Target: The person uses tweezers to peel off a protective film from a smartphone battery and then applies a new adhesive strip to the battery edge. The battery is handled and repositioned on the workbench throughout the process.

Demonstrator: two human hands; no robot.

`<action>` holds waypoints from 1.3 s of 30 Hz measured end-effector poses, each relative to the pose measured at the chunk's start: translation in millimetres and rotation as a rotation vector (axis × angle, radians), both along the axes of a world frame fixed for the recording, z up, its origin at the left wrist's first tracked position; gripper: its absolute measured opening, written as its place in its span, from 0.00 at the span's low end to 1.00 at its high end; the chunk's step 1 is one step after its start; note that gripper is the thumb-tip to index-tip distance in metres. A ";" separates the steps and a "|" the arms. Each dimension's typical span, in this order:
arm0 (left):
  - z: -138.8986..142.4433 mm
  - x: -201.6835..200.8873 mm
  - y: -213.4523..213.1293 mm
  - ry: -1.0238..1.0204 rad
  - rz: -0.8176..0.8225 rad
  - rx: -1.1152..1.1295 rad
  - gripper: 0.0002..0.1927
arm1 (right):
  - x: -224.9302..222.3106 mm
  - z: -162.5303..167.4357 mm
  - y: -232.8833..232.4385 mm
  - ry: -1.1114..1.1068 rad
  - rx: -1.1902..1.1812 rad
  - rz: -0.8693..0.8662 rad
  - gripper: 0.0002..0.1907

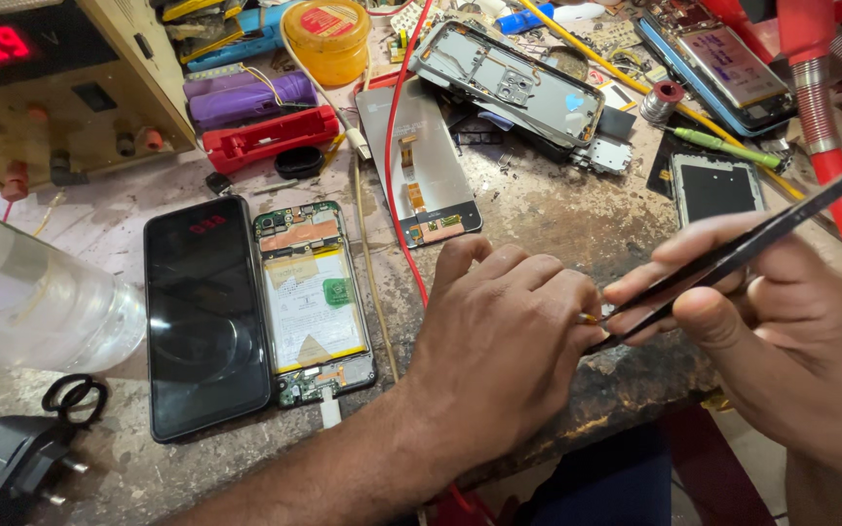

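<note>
My left hand [499,331] rests on the worn bench near its front edge, fingers curled, pinching a tiny yellowish part [589,318] at its fingertips. My right hand [782,341] grips black tweezers [733,255], whose tips meet that small part. To the left lie an opened phone body [312,297] with its battery and boards exposed, a white cable plugged into its bottom end, and a black screen panel [205,317] beside it.
A bench power supply [60,88] with a red display stands at the back left. A clear plastic bottle [31,302], a black charger [2,468], a red tool [270,138], a yellow tub [328,39], phone frames [509,83] and red and yellow wires crowd the bench.
</note>
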State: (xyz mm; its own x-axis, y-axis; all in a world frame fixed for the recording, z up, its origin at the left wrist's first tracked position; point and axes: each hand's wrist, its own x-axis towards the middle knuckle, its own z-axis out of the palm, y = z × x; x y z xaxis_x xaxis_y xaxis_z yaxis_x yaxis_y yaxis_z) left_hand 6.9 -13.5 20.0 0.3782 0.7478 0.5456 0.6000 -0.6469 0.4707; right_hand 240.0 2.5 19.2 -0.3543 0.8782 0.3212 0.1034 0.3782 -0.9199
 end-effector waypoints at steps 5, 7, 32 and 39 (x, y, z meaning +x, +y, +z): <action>0.0 -1.4 0.9 0.010 -0.003 0.004 0.06 | -0.4 -11.4 0.7 0.001 0.034 0.008 0.17; -0.4 -1.0 0.9 -0.003 -0.002 0.012 0.06 | 1.0 -13.3 0.6 0.017 0.033 0.028 0.18; -3.9 -1.7 2.7 -0.049 -0.006 0.031 0.07 | 14.5 -7.5 8.3 -0.050 0.016 0.003 0.19; -3.3 -2.4 4.3 -0.031 -0.004 0.027 0.08 | 15.6 -6.8 10.8 -0.114 -0.054 -0.014 0.20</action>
